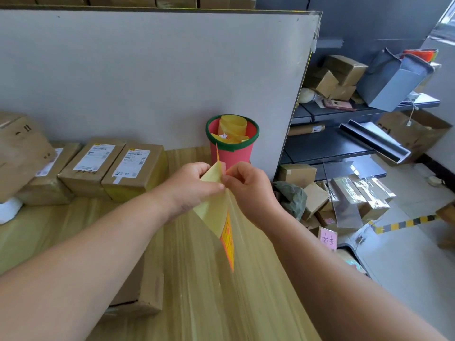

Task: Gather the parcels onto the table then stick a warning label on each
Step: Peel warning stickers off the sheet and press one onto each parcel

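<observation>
Over the wooden table (197, 279), my left hand (189, 185) pinches a pale yellow backing sheet (211, 210). My right hand (246, 185) pinches the top edge of an orange warning label (227, 244), which hangs edge-on below both hands, partly parted from the sheet. Cardboard parcels with white shipping labels stand in a row at the back left (135, 171), (92, 163). A larger parcel (19, 153) sits at the far left. Another parcel (140, 291) lies under my left forearm, mostly hidden.
A red bucket with a green rim (232, 143) holds used yellow backing sheets, just behind my hands against a grey partition (147, 77). To the right, off the table's edge, boxes (317, 198) lie piled on the floor below dark shelves (344, 112).
</observation>
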Motion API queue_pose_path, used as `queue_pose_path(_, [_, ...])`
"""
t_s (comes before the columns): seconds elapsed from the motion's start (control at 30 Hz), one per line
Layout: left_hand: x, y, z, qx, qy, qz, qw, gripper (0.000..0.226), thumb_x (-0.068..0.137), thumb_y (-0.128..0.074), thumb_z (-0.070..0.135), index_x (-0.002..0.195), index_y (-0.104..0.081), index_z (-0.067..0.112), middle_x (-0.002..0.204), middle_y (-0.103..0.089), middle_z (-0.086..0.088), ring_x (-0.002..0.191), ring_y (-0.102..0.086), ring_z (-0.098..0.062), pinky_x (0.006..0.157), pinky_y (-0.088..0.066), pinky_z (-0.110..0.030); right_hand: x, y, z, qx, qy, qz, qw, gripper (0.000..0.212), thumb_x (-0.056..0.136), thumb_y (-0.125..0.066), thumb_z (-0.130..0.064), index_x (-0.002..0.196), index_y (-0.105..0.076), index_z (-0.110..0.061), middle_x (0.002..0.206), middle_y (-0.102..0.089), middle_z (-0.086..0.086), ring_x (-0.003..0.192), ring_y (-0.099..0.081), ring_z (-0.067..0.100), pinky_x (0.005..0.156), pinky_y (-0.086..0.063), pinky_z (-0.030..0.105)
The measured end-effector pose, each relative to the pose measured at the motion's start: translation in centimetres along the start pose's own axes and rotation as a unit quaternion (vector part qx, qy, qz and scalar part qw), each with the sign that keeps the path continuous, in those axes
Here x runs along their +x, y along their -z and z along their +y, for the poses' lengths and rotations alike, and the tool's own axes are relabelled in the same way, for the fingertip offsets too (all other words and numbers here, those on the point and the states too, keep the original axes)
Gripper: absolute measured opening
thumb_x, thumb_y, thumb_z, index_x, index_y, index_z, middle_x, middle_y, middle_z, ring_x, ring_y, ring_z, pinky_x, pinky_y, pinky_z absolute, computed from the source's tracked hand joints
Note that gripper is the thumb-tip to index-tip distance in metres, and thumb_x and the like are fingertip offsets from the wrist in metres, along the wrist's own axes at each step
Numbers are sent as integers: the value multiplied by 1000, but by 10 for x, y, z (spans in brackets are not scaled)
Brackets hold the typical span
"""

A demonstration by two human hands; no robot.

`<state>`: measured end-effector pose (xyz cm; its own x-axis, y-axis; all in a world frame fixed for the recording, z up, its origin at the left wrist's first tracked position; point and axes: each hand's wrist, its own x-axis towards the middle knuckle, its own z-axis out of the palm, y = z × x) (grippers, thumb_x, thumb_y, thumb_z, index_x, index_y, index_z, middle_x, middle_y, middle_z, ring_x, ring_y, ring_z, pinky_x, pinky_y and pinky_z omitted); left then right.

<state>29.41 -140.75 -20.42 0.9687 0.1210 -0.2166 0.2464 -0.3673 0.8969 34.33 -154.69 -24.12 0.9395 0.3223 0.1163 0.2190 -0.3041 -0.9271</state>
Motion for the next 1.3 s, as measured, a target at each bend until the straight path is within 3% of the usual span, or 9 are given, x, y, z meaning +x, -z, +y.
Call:
queue_pose_path(0.13, [0, 1, 1, 53, -9, 10, 998, 9, 82, -62, 6, 88, -63, 13, 87, -69, -12, 78, -66, -23, 68, -51, -31, 2, 1, -2, -25, 9, -9, 1000, 18, 91, -57, -15, 74, -57, -20, 68, -60, -7, 59, -53, 3, 58, -45, 19])
queue_pose_path(0.23, [0, 5, 3, 87, -4, 3, 996, 14, 82, -58, 2, 79, -61, 16, 76, -65, -7, 69, -61, -20, 59, -46, -26, 4, 5, -3, -36, 4, -6, 999, 18, 92, -55, -16, 74, -55, -19, 70, -62, -4, 67, -58, 17, 61, -49, 30])
queue_pose_path(0.4, [-1, 11, 4, 118, 4, 0, 993, 13, 81, -56, 5, 84, -64, 15, 76, -64, -6, 67, -59, -18, 55, -43, -23, 9, 10, -5, -91, 30, 1, 995, 19, 92, -52, -17, 74, -49, -23, 73, -62, 0, 73, -58, 22, 63, -48, 37])
queue_pose_path(0.77, [-1, 17, 2, 109, 36, -37, 993, 17, 83, -59, 4, 87, -67, 19, 85, -73, -5, 78, -69, -20, 69, -54, -29, 23, 31, -1, -190, 54, 15, 980, 9, 94, -49, -15, 87, -53, -19, 77, -59, -6, 71, -54, 13, 60, -45, 32])
queue_pose_path(0.97, [3, 19, 1, 96, 50, -49, 993, 18, 87, -58, 5, 87, -66, 21, 83, -73, -2, 69, -69, -11, 50, -48, -16, 32, 44, 8, -158, 26, 45, 986, 18, 94, -50, -14, 81, -51, -26, 75, -57, -10, 71, -55, 9, 57, -39, 23])
queue_pose_path(1.13, [9, 15, -5, 91, 62, -65, 992, 17, 88, -57, 7, 90, -67, 22, 86, -72, -1, 74, -68, -13, 57, -48, -21, 36, 51, 22, -149, 2, 68, 987, 21, 92, -52, -13, 77, -51, -28, 74, -56, -8, 67, -51, 8, 55, -36, 23])
queue_pose_path(1.3, [20, 12, -14, 91, 72, -68, 991, 18, 86, -58, 6, 86, -67, 21, 84, -72, -1, 72, -66, -13, 59, -48, -20, 43, 57, 33, -158, -10, 71, 985, 18, 91, -52, -15, 78, -52, -26, 73, -59, -3, 68, -55, 15, 57, -45, 30])
